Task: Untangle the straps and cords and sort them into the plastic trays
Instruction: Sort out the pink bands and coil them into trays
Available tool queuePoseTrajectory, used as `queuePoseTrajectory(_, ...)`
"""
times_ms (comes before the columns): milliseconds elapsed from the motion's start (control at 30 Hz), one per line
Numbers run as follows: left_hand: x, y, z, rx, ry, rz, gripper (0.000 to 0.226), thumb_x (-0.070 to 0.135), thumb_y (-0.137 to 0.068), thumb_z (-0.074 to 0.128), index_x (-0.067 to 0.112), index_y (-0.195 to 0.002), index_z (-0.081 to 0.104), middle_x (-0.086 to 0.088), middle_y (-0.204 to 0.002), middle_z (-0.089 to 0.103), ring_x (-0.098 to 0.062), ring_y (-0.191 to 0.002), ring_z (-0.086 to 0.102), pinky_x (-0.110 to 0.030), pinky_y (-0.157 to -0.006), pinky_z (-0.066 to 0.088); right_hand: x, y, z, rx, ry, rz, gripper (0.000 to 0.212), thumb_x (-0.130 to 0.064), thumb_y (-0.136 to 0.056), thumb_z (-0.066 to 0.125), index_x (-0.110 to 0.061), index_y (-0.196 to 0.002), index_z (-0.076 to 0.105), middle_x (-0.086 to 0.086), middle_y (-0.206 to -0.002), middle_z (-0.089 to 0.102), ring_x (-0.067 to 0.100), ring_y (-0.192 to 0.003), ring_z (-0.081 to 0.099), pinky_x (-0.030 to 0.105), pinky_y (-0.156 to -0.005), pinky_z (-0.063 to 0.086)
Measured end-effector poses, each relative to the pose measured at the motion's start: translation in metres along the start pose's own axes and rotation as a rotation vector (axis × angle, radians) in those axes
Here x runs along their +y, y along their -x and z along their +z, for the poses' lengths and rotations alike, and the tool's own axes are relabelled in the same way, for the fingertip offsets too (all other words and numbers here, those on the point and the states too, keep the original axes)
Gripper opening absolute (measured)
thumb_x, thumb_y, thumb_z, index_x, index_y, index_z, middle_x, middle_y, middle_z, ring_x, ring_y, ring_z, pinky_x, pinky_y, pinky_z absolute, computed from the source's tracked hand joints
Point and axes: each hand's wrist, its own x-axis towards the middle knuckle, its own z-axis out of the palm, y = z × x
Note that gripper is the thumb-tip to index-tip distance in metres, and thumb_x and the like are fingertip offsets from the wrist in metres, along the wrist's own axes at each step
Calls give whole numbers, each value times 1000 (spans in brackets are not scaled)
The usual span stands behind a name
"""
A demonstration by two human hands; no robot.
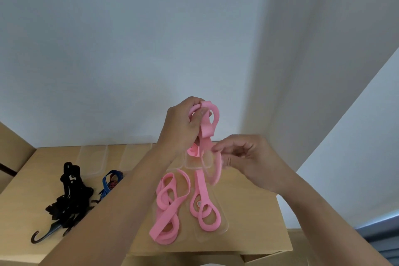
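Nearest, flat matte pink straps point(166, 207) lie looped in shallow clear plastic trays point(223, 228) on a cardboard top point(254, 211). To their left sit tangled black cords point(69, 196) with a curved hook, and a blue woven cord point(111, 180). Above them, the left hand point(183, 125) grips a bunched pink strap point(207, 131) – thumb pressed on it – while the right hand point(248, 157), fingers curled, pinches its lower loop. Another clear tray point(92, 160) lies farther back

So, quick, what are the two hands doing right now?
Left hand: grips the top of the pink strap.
Right hand: pinches the same strap lower down.
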Motion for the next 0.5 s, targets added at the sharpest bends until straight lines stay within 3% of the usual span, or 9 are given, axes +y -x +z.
queuePoseTrajectory(67,-2,6,-1,-44,-20,54,14,12,-100,62,12,-111,72,5,-97,74,-9,-84,69,-30,-72,56,-6,-4,-2,91,94,-67,5,-20,-84,76,-24,-87,78,1,-77,71,26,-66,61,32,-66,50)
queuePoseTrajectory(133,-4,14,-3,-122,20,143,17,7,-94,69,13,-110,72,1,-97,74,-12,-84,70,-34,-74,57,-8,-10,-2,231,214,-137,7,-34,-84,75,-31,-78,73,-5,-77,60,13,-64,48,24,-62,39)
queuePoseTrajectory(267,-7,29,-1,-135,88,104,18,9,-93,70,25,-100,73,16,-80,72,-6,-75,69,-24,-66,52,-12,-23,7,406,299,32,21,-33,-94,67,-19,-79,67,-6,-110,57,3,-101,57,14,-74,45)
queuePoseTrajectory(333,-7,32,-1,-123,87,103,9,18,-94,69,23,-99,73,17,-81,73,-4,-77,70,-21,-69,53,-10,-28,13,382,301,141,27,-37,-95,64,-18,-76,65,-6,-111,61,4,-105,60,25,-88,53)
queuePoseTrajectory(400,-7,37,-4,-116,120,119,11,19,-94,67,24,-102,73,14,-86,74,-5,-82,71,-19,-72,53,-10,-29,17,345,213,216,32,-41,-93,63,-15,-76,64,3,-99,70,23,-95,67,48,-87,58)
queuePoseTrajectory(500,-11,44,-12,-125,166,85,13,17,-95,67,24,-104,73,9,-87,75,-8,-82,71,-16,-70,52,-16,-29,22,299,64,287,35,-30,-96,65,-1,-77,61,18,-92,71,32,-91,71,46,-76,63)
